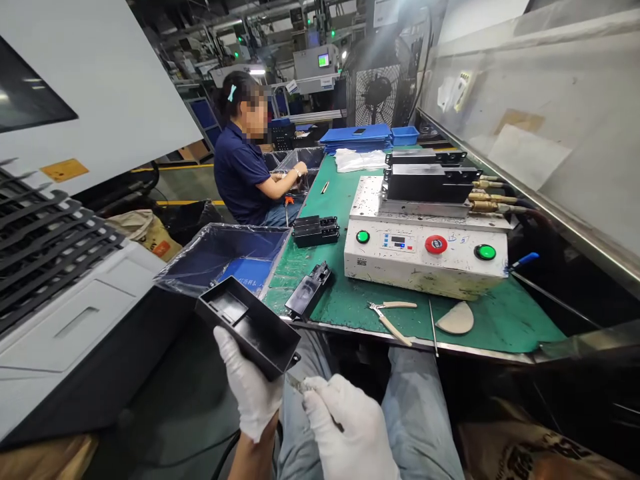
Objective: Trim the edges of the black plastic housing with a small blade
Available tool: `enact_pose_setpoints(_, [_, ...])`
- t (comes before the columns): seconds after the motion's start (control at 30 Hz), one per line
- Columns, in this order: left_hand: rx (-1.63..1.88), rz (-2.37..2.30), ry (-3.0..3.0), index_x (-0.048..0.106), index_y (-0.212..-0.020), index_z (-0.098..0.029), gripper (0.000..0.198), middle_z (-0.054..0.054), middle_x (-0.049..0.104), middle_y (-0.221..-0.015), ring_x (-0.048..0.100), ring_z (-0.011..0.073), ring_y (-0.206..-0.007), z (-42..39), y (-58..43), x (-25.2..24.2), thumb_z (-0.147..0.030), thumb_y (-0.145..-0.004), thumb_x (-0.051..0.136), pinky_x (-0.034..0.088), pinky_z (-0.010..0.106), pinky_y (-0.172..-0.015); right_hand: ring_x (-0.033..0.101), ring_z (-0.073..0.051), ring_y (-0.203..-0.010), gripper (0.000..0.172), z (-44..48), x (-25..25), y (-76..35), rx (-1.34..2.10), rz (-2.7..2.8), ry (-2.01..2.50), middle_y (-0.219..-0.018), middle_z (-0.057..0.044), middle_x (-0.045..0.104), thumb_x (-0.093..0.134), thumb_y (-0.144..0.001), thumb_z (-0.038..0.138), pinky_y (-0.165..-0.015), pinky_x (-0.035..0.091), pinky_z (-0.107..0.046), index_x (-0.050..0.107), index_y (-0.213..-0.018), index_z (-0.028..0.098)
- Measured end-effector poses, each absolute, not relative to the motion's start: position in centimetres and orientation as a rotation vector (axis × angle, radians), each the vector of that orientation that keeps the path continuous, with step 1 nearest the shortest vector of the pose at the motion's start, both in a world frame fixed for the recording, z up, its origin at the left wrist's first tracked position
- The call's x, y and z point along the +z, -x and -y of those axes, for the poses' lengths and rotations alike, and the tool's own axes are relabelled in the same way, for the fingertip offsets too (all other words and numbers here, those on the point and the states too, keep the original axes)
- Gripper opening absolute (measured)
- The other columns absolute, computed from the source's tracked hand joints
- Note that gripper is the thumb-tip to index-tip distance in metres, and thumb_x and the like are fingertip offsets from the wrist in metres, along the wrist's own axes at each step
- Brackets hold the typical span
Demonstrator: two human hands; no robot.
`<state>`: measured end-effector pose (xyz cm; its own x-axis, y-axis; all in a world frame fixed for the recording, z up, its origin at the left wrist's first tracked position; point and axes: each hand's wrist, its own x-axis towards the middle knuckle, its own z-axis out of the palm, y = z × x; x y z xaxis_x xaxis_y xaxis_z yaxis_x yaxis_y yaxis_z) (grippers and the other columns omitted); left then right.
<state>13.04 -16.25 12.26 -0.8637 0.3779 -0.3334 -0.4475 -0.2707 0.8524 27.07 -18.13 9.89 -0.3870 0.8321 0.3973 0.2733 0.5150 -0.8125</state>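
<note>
Fingers of the left hand [250, 383], in a white glove, are wrapped under the black box [270, 337], with the thumb lying along its side. This box is rectangular, smooth and rather shiny, hollow, with a small lug at its near corner. It is held tilted, in front of the green table [353, 310]. Its underside hides most left fingers. Right hand [347, 420] has curled fingers, pinching a small blade [299, 385] whose outline is blurred; whether it touches the box, I cannot tell.

Both hands [345, 423] close together, gripping
</note>
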Motion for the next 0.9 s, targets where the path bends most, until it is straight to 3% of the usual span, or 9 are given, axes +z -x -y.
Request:
enact_pose_setpoints(0.33, [2.106,-1.499,0.178,0.069,-0.129,-0.042,0.069,-0.007,0.074,-0.138,0.067,0.0229,-0.131,16.7,-14.2,13.2,-0.083,-0.076,0.055,0.066,0.029,-0.091,0.069,-0.014,-0.064,0.037,18.7,9.8,-27.3,0.832,1.93,0.95,-0.07,-0.003,0.07,0.048,-0.108,0.036,-0.065,0.051,-0.02,0.079,-0.092,0.022])
enact_pose_setpoints(0.47, [2.028,-1.411,0.25,0.07,-0.129,-0.042,0.071,-0.005,0.074,-0.138,0.068,0.0259,-0.128,17.1,-14.4,13.1,-0.085,-0.074,0.054,0.067,0.033,-0.087,0.069,-0.015,-0.07,0.04,18.4,8.6,-27.8,0.803,1.927,1.05,-0.075,-0.005,0.071,0.048,-0.108,0.041,-0.067,0.051,-0.021,0.079,-0.092,0.022])
enact_pose_setpoints(0.63, [1.956,-1.415,0.348,0.072,-0.123,-0.034,0.061,0.0,0.081,-0.111,0.075,0.0193,-0.096,17.3,-14.5,14.3,-0.076,-0.083,0.054,0.063,0.027,-0.068,0.067,-0.014,-0.069,0.043,16.8,8.3,-29.1,0.778,1.945,1.138,-0.075,-0.004,0.07,0.046,-0.109,0.043,-0.065,0.048,-0.021,0.078,-0.088,0.022])
enact_pose_setpoints(0.8, [1.817,-1.362,0.167,0.073,-0.116,-0.027,0.058,-0.001,0.08,-0.084,0.07,0.015,-0.064,18.0,-13.8,13.4,-0.072,-0.083,0.058,0.059,0.026,-0.056,0.067,-0.013,-0.07,0.041,15.0,10.2,-31.2,0.783,2.154,0.937,-0.076,-0.003,0.071,0.046,-0.109,0.043,-0.067,0.046,-0.022,0.079,-0.094,0.024])
enact_pose_setpoints(0.9, [1.649,-1.362,0.064,0.071,-0.11,-0.025,0.058,0.001,0.077,-0.074,0.056,0.0124,-0.039,18.5,-13.6,12.7,-0.074,-0.081,0.057,0.037,0.025,-0.032,0.064,-0.011,-0.068,0.039,14.1,11.3,-32.3,0.738,2.348,0.836,-0.074,0.0,0.069,0.046,-0.109,0.042,-0.064,0.041,-0.023,0.077,-0.092,0.025])
